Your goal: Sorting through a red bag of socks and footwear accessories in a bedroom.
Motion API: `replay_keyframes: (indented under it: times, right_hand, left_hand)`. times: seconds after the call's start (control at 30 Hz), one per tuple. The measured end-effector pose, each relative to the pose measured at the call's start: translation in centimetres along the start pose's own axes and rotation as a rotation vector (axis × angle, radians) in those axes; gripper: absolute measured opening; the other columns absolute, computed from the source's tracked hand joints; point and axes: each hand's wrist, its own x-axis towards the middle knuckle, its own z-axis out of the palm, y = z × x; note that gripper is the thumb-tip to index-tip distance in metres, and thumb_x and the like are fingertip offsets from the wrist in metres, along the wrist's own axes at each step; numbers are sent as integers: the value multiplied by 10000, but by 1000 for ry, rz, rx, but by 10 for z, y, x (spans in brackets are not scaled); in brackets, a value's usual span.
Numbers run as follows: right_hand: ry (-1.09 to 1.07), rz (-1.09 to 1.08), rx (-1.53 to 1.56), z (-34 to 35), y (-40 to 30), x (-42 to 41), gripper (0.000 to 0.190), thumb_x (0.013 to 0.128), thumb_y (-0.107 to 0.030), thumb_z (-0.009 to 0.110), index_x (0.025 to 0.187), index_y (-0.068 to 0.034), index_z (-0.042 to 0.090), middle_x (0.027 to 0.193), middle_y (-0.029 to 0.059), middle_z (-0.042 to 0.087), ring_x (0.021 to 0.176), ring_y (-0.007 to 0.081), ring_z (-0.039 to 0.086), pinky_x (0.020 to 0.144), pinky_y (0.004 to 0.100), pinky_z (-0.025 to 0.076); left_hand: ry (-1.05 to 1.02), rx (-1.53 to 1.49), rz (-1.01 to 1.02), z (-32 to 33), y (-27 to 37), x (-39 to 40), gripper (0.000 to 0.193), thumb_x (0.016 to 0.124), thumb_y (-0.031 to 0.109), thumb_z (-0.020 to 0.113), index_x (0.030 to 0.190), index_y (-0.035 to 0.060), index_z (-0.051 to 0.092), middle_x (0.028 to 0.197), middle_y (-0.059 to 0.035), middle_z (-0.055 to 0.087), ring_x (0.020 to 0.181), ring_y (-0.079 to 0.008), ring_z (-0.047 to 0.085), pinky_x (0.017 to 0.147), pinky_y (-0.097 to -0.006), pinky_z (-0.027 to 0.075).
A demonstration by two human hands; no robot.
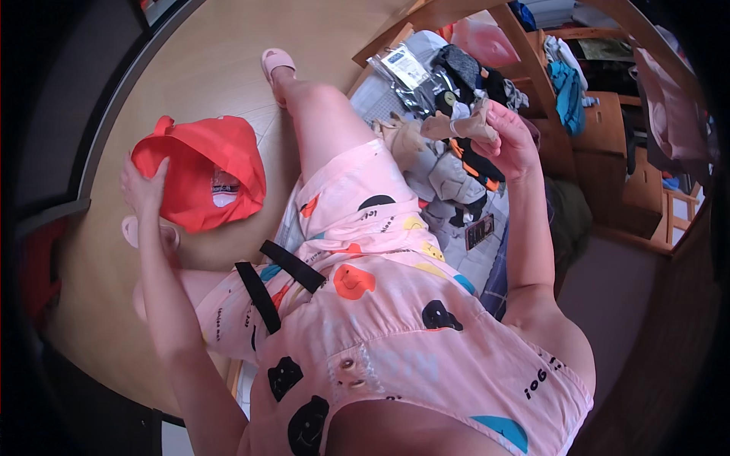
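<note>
My left hand point(141, 185) grips the rim of a red fabric bag point(239, 142), the thumb over its edge. The bag's mouth gapes towards me, and a piece with printed writing point(224, 187) shows inside. Raised over the bed, my right hand point(510, 139) pinches a beige sock-like bundle point(470, 126) between thumb and fingers. Beneath it lies a heap of socks and small garments point(456, 176) in grey, beige and black, some with orange parts. A clear plastic packet point(408, 71) with a printed label rests at the heap's far end.
A phone point(479, 232) lies on the light bedding point(485, 265) by the heap. Wooden shelving point(599, 128) with hanging clothes stands at the right. Pink slippers point(278, 61) are on my feet over the pale floor point(199, 68). A dark-framed panel point(74, 85) borders the left.
</note>
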Motion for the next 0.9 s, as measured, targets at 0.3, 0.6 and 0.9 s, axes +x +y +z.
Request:
replay_keyframes:
  times: [0.3, 0.6, 0.9]
  right_hand:
    - [-340, 257, 465, 125, 88, 94, 141, 881, -159, 483, 913, -26, 518, 539, -14, 437, 457, 78, 423, 455, 213, 362]
    - [-18, 337, 284, 164, 165, 173, 113, 865, -146, 531, 925, -51, 533, 722, 29, 563, 566, 97, 538, 500, 194, 437]
    - [-10, -492, -695, 201, 178, 159, 109, 788, -83, 603, 875, -19, 617, 807, 45, 586, 656, 102, 561, 557, 215, 451]
  left_hand:
    - [-516, -1057, 456, -50, 102, -66, 622, 620, 171, 767, 1160, 29, 492, 1136, -99, 499, 1123, -227, 435, 953, -325, 336]
    - [-1021, -1352, 49, -22, 79, -64, 140, 856, 78, 521, 960, 5, 580, 720, -12, 590, 652, -52, 547, 580, -183, 430]
    - [-950, -1313, 31, -30, 83, -59, 151, 877, 48, 458, 1001, 3, 532, 598, 32, 473, 516, -45, 451, 496, -195, 409]
